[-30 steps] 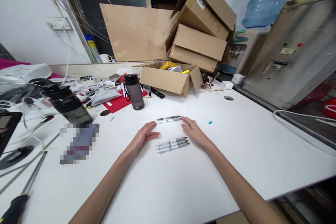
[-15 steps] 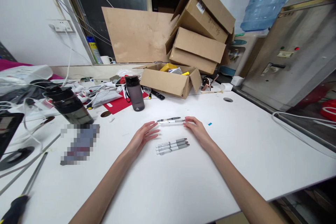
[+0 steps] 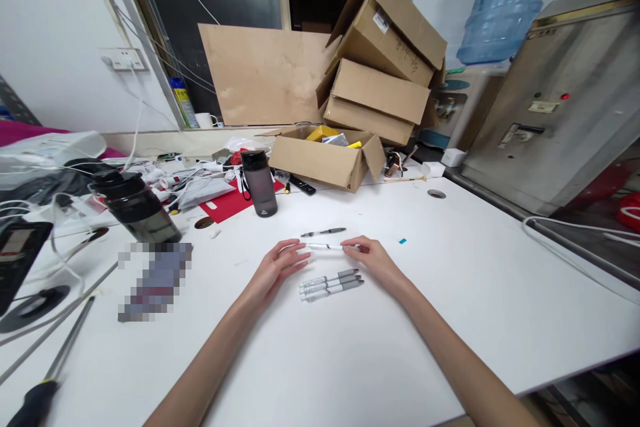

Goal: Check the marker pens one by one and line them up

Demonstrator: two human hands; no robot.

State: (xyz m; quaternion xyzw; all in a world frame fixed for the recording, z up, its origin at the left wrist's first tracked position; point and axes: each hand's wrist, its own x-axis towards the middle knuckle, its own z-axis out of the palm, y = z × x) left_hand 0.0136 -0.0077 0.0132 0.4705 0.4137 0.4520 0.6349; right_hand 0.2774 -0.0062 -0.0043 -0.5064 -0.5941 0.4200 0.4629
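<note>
A white pen (image 3: 325, 246) is pinched at its right end between the thumb and fingers of my right hand (image 3: 373, 259). My left hand (image 3: 275, 267) has its fingers spread, with the fingertips at the pen's left end; whether they touch it I cannot tell. Just beyond lies a pen with a dark grip and clear barrel (image 3: 323, 232), on the table. Nearer to me, three white pens with grey grips (image 3: 331, 285) lie side by side, their grips to the right.
A dark bottle (image 3: 259, 185) stands on a red sheet (image 3: 220, 210). Behind it is an open cardboard box (image 3: 315, 159). To the left are another bottle (image 3: 137, 207), a blurred-out object (image 3: 157, 283) and a screwdriver (image 3: 43, 390). A blue scrap (image 3: 403, 241) lies right of my hand.
The white pen and my right hand have come nearer to me and a little left, away from the dark-grip pen. The view has tilted slightly upward.
</note>
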